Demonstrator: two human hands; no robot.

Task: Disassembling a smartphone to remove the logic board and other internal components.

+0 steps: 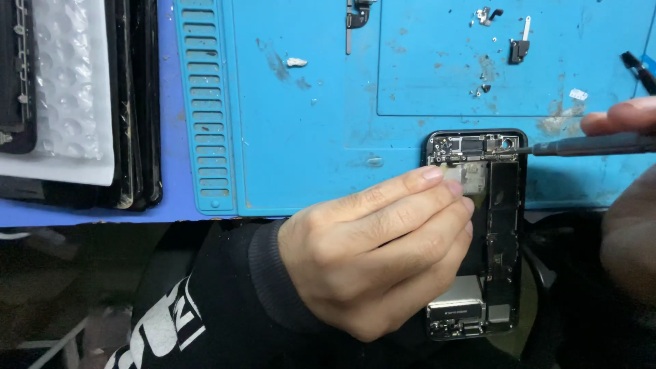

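Two hands, left (pixel 372 256) gripping opened phone (pixel 502 205), right (pixel 625 205) pinching slim screwdriver (pixel 588 145), blue mat (pixel 307 123).

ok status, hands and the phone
Left hand steadying opened phone on blue mat. Right hand holds screwdriver, tip at phone's top edge. Loose small parts lie apart, nothing blocking.

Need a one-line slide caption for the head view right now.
Left hand steadies an opened phone on a blue mat while the right hand holds a screwdriver to its top.
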